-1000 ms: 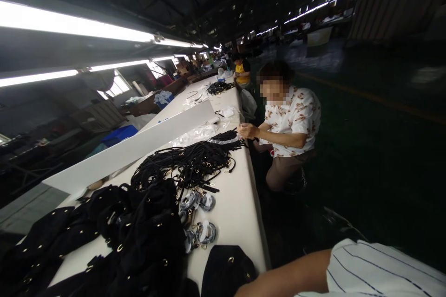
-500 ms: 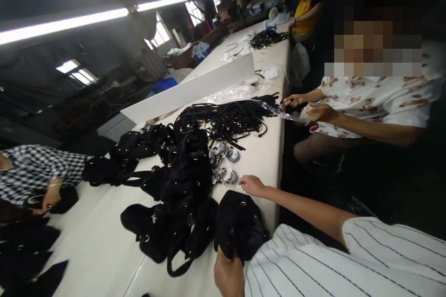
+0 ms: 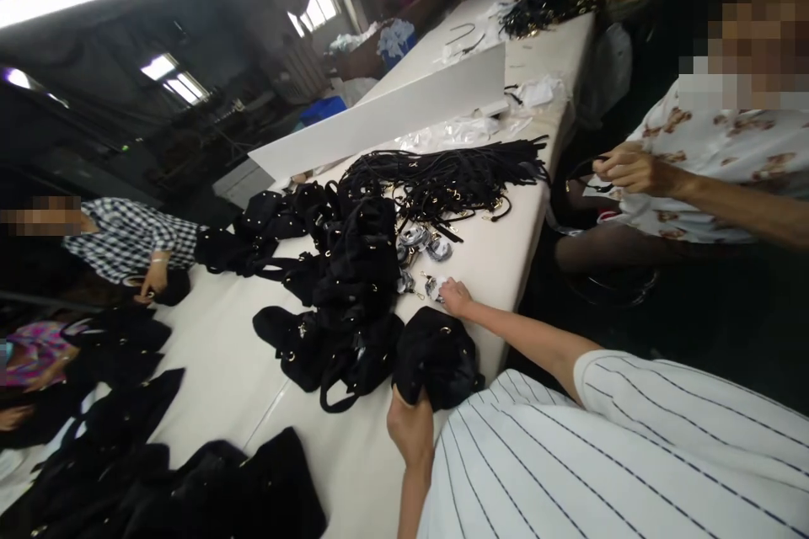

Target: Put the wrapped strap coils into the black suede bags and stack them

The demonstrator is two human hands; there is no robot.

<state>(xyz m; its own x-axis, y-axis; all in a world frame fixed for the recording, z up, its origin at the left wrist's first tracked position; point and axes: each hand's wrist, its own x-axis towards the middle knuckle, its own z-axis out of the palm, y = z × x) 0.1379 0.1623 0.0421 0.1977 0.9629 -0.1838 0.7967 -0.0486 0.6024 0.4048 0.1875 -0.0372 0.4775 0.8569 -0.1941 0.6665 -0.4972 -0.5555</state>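
Observation:
My left hand [image 3: 409,431] is closed on the lower edge of a black cloth bag [image 3: 436,354], its fingertips partly hidden by the fabric. The bag lies at the table's edge against my striped shirt and shows a gold ring on top. Farther up, my right hand [image 3: 455,297] pinches a small coiled strap [image 3: 434,288] in grey and white, with a gold clasp sticking out of it. More coiled straps [image 3: 415,237] rest just beyond. Left of them is a heap of black bags [image 3: 354,269] with gold fittings.
Black cords with gold hooks [image 3: 442,177] lie in a pile behind the coils. A long white board [image 3: 392,118] stands behind them. One co-worker in a flowered shirt [image 3: 683,177] sits at right; another in checks [image 3: 136,236] is across the table. More black bags [image 3: 221,480] lie lower left.
My right hand has reached the nearest coiled strap and shifted it slightly apart from the others. My left hand stays on the bag. The view has tilted downward and turned left.

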